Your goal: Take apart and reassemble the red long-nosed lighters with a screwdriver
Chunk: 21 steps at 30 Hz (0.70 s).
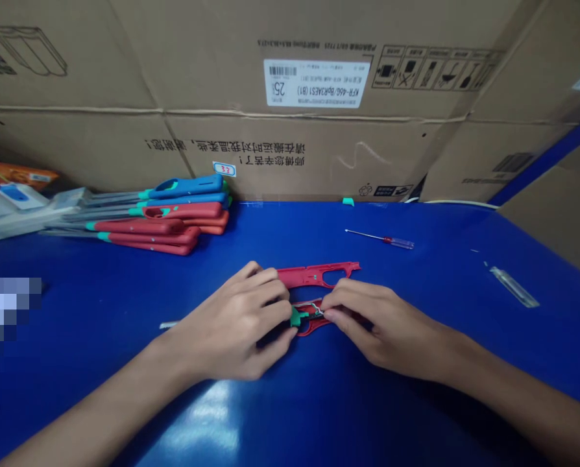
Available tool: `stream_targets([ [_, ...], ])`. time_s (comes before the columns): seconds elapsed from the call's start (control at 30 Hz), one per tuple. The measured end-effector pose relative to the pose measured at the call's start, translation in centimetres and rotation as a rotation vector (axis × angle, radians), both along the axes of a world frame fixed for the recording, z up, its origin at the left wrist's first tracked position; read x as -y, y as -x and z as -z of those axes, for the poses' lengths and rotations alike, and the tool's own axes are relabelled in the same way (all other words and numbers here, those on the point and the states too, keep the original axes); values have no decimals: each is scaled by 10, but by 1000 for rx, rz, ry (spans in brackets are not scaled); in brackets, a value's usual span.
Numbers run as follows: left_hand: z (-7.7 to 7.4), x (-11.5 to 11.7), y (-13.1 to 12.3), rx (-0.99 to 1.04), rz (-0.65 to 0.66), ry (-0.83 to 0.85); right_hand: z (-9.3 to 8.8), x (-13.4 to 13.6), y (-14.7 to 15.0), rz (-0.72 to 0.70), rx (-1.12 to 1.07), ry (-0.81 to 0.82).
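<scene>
1. Head view, ctr: lower shell (307, 331), red, 1 pc, low over blue table (416, 415), btwn both hands; partly hidden by fingers
2. L hand (244, 324): fingers curled in, narrow, holding lower shell at its left part, by green pc (297, 316)
3. R hand (377, 331): thumb + forefinger narrow, pinching thin pale wire (316, 307) at right part of lower shell; other fingers folded
4. Upper shell (304, 277), red, w/ oval opening at right end; lies just beyond lower shell, left end behind L hand
5. Metal tip, sm (168, 325), pokes out by L forearm; rest hidden
6. Lighters, long, blue/red/orange w/ green bits (173, 211): pile at far left, metal stems pointing left
7. Screwdriver (399, 242), clear/red handle, far right of ctr, shaft to left
8. Clear tube (514, 287), right side, lying at a slant, well apart from R hand
9. Green scrap (348, 202), sm, at far table edge
10. Carton (222, 78), brown, behind table, print upside down; white label (316, 84) + "33" sticker (224, 169)
</scene>
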State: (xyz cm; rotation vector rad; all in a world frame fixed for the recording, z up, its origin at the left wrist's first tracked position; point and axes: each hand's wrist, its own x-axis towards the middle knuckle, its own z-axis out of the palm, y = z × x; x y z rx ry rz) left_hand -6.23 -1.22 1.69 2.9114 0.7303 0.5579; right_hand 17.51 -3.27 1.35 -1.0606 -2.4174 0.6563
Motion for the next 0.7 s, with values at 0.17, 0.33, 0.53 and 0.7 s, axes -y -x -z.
stream_targets([
  [0.17, 1, -2, 0, 16, -12, -20, 1, 0, 1, 9, -29, 13],
  [0.33, 2, -3, -1, 39, 18, -45, 1, 0, 1, 8, -60, 8],
  [0.53, 4, -3, -1, 56, 29, -61, 0, 1, 1, 44, -98, 40],
  [0.7, 4, -2, -1, 41, -4, -38, 0, 1, 3, 65, -112, 75],
])
